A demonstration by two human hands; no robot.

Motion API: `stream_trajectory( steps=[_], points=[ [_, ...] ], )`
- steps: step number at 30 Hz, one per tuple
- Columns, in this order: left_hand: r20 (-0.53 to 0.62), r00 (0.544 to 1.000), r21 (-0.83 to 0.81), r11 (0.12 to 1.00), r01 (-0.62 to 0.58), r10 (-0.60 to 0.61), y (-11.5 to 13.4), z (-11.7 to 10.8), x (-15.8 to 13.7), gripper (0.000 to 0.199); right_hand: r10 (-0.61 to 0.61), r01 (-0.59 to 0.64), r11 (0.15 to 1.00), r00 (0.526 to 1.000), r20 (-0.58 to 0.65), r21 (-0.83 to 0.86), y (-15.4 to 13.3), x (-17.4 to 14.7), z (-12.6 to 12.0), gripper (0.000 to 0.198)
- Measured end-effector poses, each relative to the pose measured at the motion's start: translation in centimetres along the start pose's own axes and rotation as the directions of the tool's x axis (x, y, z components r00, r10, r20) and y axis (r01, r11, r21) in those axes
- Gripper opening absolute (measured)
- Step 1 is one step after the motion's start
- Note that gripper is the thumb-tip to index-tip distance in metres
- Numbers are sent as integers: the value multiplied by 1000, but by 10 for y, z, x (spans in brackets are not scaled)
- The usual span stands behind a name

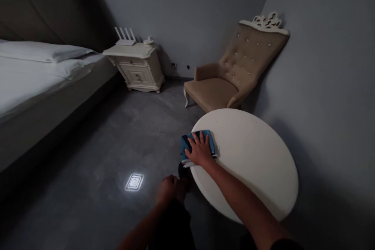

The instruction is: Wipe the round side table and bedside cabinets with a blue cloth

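My right hand (200, 151) lies flat with its fingers spread on a folded blue cloth (211, 140) with dark markings and a whitish lower edge. The cloth is at the left rim of a round white table (252, 152), partly over the edge. Lower and to the left, beside the table, my left hand (168, 188) is closed with its fingers curled in. Dim light hides whether anything is inside it. A dark shape shows just beyond it, under the cloth, too dark to name.
A tan tufted armchair (216, 91) stands behind the table, near the wall. A white nightstand (143, 68) with a router (125, 41) is beside the bed (52, 74). On the grey floor is a bright square patch (134, 182).
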State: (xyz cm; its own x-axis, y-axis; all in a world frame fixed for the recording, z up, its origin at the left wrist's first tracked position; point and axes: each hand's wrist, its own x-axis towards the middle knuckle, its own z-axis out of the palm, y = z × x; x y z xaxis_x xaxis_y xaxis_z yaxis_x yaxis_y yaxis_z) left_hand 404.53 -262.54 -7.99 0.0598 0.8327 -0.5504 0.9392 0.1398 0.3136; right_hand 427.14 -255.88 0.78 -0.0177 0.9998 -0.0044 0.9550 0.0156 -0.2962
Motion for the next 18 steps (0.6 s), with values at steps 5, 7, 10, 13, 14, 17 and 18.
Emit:
stream_trajectory(
  steps=[5, 7, 10, 13, 14, 17, 18],
  points=[
    [-4, 999, 4, 999, 48, -48, -4, 0, 18, 42, 135, -137, 990, 990, -47, -37, 57, 118, -16, 69],
    [-1, 999, 2, 999, 39, -39, -6, 4, 28, 42, 179, -182, 983, 981, -71, -40, 89, 155, -24, 68],
    [12, 999, -10, 999, 43, -43, -9, 12, 41, 39, 236, -242, 969, 965, -111, -40, 146, 193, -38, 66],
    [19, 998, -18, 998, 59, -59, -13, 18, 51, 40, 328, -338, 940, 933, -148, -53, 213, 207, -58, 65],
    [20, 998, -14, 998, 61, -61, -14, 19, 53, 40, 365, -378, 924, 917, -161, -62, 238, 206, -67, 65],
    [29, 998, 8, 998, 61, -62, -14, 19, 55, 42, 498, -519, 849, 848, -181, -95, 313, 185, -95, 64],
    [30, 998, 10, 998, 61, -61, -13, 18, 55, 43, 549, -571, 814, 816, -180, -104, 337, 172, -104, 63]
  ],
)
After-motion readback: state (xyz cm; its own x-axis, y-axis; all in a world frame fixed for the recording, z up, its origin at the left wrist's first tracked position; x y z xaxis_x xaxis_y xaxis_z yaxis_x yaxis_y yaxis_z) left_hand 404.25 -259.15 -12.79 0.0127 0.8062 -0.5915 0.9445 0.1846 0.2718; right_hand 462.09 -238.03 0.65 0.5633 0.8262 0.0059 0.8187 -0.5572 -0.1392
